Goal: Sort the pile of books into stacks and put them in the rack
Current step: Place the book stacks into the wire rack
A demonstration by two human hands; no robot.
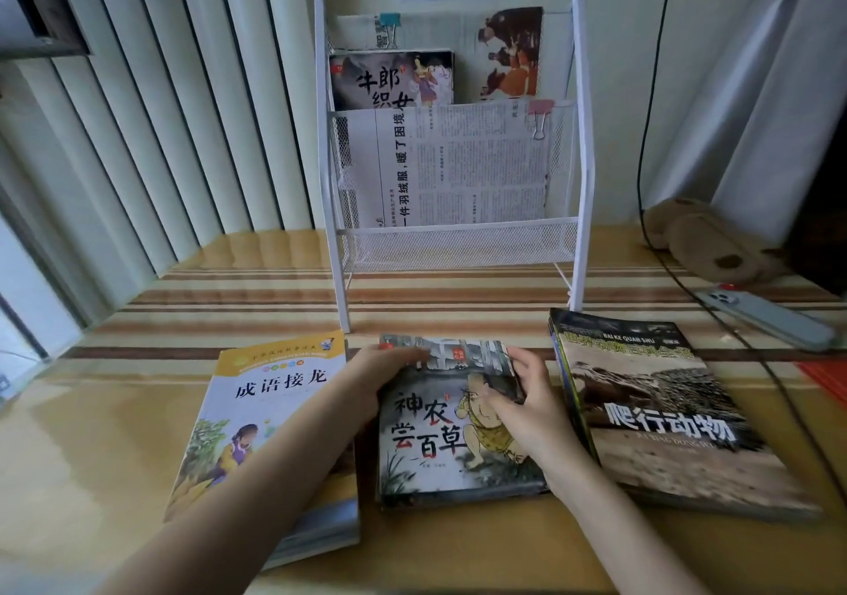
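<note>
Three stacks of books lie on the striped table. A yellow-and-white stack (270, 415) is at the left, a grey picture-book stack (440, 438) in the middle, a dark reptile-book stack (660, 415) at the right. My left hand (380, 374) grips the far left corner of the middle stack. My right hand (522, 397) holds its far right edge, fingers curled over the top book. A white mesh rack (458, 246) stands behind. Its upper tiers hold a dark picture book (389, 81), clipped newspapers (458, 168) and a magazine (511, 53).
A phone (761, 314) and a black cable (715, 310) lie at the right, with a brown plush toy (706, 241) behind them. A red item (825, 379) shows at the right edge. Vertical blinds hang at the left.
</note>
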